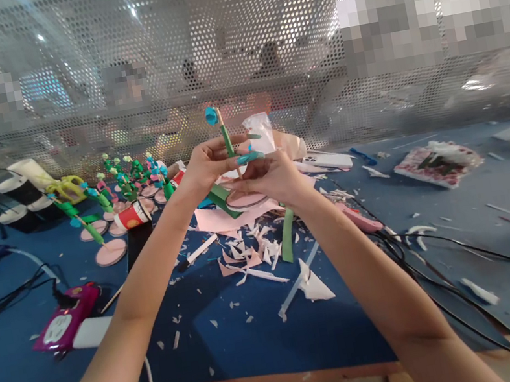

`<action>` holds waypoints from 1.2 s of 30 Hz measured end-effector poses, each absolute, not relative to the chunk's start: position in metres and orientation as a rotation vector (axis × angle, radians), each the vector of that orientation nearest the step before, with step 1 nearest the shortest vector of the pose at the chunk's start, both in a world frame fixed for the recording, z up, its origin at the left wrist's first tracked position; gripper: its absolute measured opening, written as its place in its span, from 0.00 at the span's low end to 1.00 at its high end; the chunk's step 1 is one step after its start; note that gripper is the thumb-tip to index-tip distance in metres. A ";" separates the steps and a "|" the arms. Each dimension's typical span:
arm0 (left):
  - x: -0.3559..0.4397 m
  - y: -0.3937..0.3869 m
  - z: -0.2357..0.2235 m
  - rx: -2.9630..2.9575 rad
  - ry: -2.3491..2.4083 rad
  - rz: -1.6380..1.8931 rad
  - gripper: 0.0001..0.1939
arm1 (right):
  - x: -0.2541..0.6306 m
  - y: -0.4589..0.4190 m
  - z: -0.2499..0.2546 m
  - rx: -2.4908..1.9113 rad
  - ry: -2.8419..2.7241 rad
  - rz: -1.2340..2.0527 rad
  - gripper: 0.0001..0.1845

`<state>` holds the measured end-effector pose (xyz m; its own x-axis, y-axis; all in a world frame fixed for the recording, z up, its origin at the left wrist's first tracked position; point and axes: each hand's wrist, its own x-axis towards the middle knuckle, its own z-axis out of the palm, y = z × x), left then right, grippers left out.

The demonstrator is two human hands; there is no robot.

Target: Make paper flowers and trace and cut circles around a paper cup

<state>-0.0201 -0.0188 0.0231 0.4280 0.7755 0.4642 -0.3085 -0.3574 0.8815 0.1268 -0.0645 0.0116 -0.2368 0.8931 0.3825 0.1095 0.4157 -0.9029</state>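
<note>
Both my hands are closed on one paper flower (225,135), a stick wrapped in green paper with a rolled blue bloom on top, held nearly upright over the table. My left hand (204,168) pinches the green stem midway. Lower down, the fingers of my right hand (275,177) close around the bottom of the stem, just above its round pink base (244,201). Those fingers partly hide where stem and base meet. Under my hands lie a sheet of pink paper (213,220), a green paper strip (287,236) and many paper scraps (270,251).
Several similar paper flowers on pink discs (110,252) stand at left, near a red paper cup (132,216) and yellow scissors (66,190). A purple power strip (68,319) lies front left. Right are a pink glue gun (358,217), black cables (440,277) and a patterned packet (438,165).
</note>
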 end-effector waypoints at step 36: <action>-0.027 -0.010 0.019 1.674 0.470 1.066 0.19 | 0.138 -0.064 0.017 -0.910 -1.704 1.253 0.21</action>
<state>-0.0266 -0.0099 0.0192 0.5263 0.7409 0.4172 -0.1915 -0.3748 0.9071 0.1376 -0.0641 0.0170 -0.4077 0.8928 0.1917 0.0836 0.2456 -0.9658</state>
